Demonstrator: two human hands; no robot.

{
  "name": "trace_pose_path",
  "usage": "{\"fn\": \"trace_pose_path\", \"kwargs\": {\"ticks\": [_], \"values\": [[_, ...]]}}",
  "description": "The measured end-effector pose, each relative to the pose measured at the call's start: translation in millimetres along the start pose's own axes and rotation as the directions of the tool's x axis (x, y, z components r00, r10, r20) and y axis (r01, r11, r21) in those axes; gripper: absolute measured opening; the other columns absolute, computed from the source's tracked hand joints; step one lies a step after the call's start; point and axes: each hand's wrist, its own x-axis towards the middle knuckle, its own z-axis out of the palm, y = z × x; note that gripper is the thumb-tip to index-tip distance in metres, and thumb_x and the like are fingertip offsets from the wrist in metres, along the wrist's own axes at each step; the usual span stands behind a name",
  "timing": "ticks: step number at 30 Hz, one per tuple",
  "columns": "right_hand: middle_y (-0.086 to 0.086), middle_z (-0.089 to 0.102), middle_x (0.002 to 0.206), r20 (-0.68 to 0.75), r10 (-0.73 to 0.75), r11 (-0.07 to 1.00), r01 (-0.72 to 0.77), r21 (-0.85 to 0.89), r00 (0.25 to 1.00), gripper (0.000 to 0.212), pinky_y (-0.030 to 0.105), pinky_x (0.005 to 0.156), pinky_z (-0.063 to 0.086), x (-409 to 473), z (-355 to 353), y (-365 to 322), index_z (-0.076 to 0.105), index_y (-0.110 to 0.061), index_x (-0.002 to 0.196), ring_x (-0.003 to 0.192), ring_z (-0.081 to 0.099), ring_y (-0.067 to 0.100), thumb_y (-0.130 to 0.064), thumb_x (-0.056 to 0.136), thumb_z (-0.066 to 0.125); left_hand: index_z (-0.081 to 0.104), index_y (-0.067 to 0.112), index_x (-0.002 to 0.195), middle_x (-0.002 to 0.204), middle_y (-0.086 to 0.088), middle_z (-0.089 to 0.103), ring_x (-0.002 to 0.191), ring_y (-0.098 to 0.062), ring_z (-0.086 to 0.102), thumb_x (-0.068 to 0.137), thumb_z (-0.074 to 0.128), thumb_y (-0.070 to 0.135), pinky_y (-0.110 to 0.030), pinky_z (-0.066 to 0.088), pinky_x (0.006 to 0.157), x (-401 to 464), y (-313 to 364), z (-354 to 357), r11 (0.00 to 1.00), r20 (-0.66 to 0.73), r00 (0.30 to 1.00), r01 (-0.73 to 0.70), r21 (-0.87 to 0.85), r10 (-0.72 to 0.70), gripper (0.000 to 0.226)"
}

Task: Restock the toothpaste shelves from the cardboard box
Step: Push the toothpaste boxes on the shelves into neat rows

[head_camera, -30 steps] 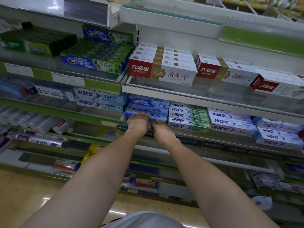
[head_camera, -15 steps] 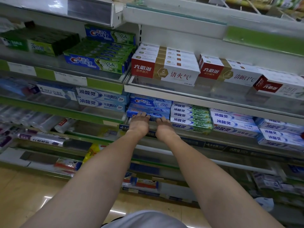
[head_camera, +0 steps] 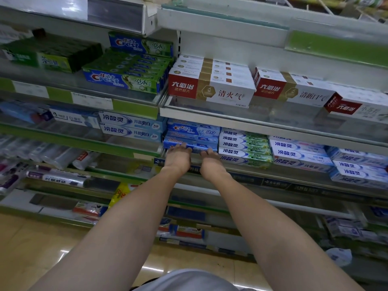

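A stack of blue Crest toothpaste boxes (head_camera: 193, 133) lies on the second shelf from the middle, at its left end. My left hand (head_camera: 178, 159) and my right hand (head_camera: 211, 163) reach side by side to the front of the lowest blue box (head_camera: 193, 146). The fingers of both hands lie straight against its front face and press on it. To the right of the stack stand green-and-white toothpaste boxes (head_camera: 243, 147). The cardboard box is not in view.
Red-and-white toothpaste boxes (head_camera: 212, 87) fill the shelf above, green Crest boxes (head_camera: 126, 76) the bay to the left. Pale blue boxes (head_camera: 300, 154) sit further right. A clear shelf rail (head_camera: 273, 175) runs under my hands. Tubes (head_camera: 58, 177) lie lower left, over a shiny floor (head_camera: 31, 248).
Both hands have moved slightly forward and stayed together at the lowest blue box, which sits a little deeper in the shelf. The view has shifted slightly.
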Motion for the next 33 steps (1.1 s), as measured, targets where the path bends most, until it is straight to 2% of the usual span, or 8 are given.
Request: {"fn": "trace_pose_path", "kwargs": {"ticks": [7, 9, 11, 14, 20, 24, 28, 33], "values": [[0.011, 0.039, 0.153, -0.019, -0.02, 0.998, 0.021, 0.053, 1.0, 0.06, 0.041, 0.113, 0.04, -6.7, 3.0, 4.8, 0.038, -0.015, 0.153, 0.138, 0.04, 0.032, -0.005, 0.096, 0.054, 0.063, 0.018, 0.119, 0.118, -0.007, 0.056, 0.113, -0.028, 0.054, 0.092, 0.06, 0.017, -0.045, 0.046, 0.098, -3.3, 2.2, -4.1, 1.0, 0.015, 1.0, 0.015, 0.027, -0.015, 0.027], [0.014, 0.051, 0.141, -0.039, -0.027, 0.997, 0.03, 0.076, 0.999, 0.046, 0.042, 0.102, 0.049, -7.7, 3.0, 4.7, 0.048, -0.013, 0.144, 0.125, 0.052, 0.032, -0.01, 0.098, 0.051, 0.062, 0.018, 0.119, 0.119, -0.008, 0.057, 0.113, -0.028, 0.054, 0.092, 0.061, 0.015, -0.045, 0.047, 0.097, -5.5, 4.1, -6.5, 0.999, 0.016, 1.0, 0.024, 0.032, -0.025, 0.027], [0.014, 0.063, 0.121, -0.074, -0.026, 0.995, 0.033, 0.094, 0.997, 0.028, 0.038, 0.083, 0.053, -10.6, 3.5, 6.6, 0.06, -0.011, 0.125, 0.1, 0.061, 0.029, -0.016, 0.1, 0.048, 0.062, 0.018, 0.117, 0.117, -0.008, 0.057, 0.112, -0.028, 0.055, 0.091, 0.06, 0.013, -0.044, 0.049, 0.095, -8.6, 6.1, -6.3, 0.998, 0.01, 0.999, 0.04, 0.04, -0.04, 0.026], [0.014, 0.067, 0.103, -0.058, -0.03, 0.994, 0.036, 0.103, 0.998, 0.021, 0.032, 0.07, 0.045, -18.1, 2.5, 11.2, 0.065, -0.011, 0.105, 0.08, 0.056, 0.026, -0.021, 0.101, 0.046, 0.062, 0.018, 0.115, 0.114, -0.009, 0.058, 0.108, -0.027, 0.056, 0.093, 0.059, 0.014, -0.043, 0.051, 0.091, -12.2, 10.4, -6.8, 0.996, 0.02, 0.996, 0.083, 0.043, -0.083, 0.023], [0.014, 0.066, 0.115, 0.081, -0.085, 0.991, 0.076, 0.11, 0.993, 0.029, 0.035, 0.082, 0.052, -20.4, -12.0, 20.0, 0.064, -0.013, 0.121, 0.098, 0.063, 0.03, -0.021, 0.099, 0.047, 0.065, 0.016, 0.108, 0.099, -0.007, 0.065, 0.089, -0.023, 0.063, 0.096, 0.057, 0.015, -0.038, 0.055, 0.08, -18.6, 18.5, -7.9, 0.99, 0.026, 0.99, 0.142, -0.019, -0.141, 0.014], [0.014, 0.066, 0.114, 0.088, -0.13, 0.987, 0.12, 0.11, 0.988, 0.024, 0.037, 0.081, 0.051, -27.4, -5.8, 23.0, 0.06, -0.014, 0.119, 0.092, 0.06, 0.028, -0.02, 0.099, 0.05, 0.065, 0.017, 0.11, 0.1, -0.007, 0.067, 0.091, -0.024, 0.065, 0.098, 0.056, 0.016, -0.038, 0.055, 0.079, -25.3, 21.5, -10.1, 0.986, 0.038, 0.985, 0.166, -0.016, -0.166, 0.015], [0.012, 0.064, 0.124, 0.1, -0.217, 0.973, 0.207, 0.102, 0.971, 0.043, 0.04, 0.087, 0.051, -39.2, -5.8, 44.0, 0.05, -0.016, 0.139, 0.109, 0.061, 0.032, -0.02, 0.096, 0.054, 0.064, 0.017, 0.111, 0.104, -0.007, 0.067, 0.096, -0.025, 0.065, 0.097, 0.057, 0.017, -0.039, 0.056, 0.083, -26.7, 37.3, -15.5, 0.972, 0.04, 0.972, 0.232, 0.022, -0.233, 0.016], [0.014, 0.061, 0.132, 0.095, -0.226, 0.966, 0.211, 0.148, 0.969, 0.046, 0.042, 0.094, 0.052, -58.1, -19.7, 98.7, 0.051, -0.015, 0.14, 0.117, 0.059, 0.034, -0.02, 0.095, 0.054, 0.065, 0.014, 0.114, 0.114, -0.009, 0.065, 0.109, -0.027, 0.06, 0.095, 0.056, 0.014, -0.04, 0.05, 0.09, -35.0, 90.9, -8.6, 0.971, 0.035, 0.974, 0.219, 0.096, -0.223, 0.021]]}}
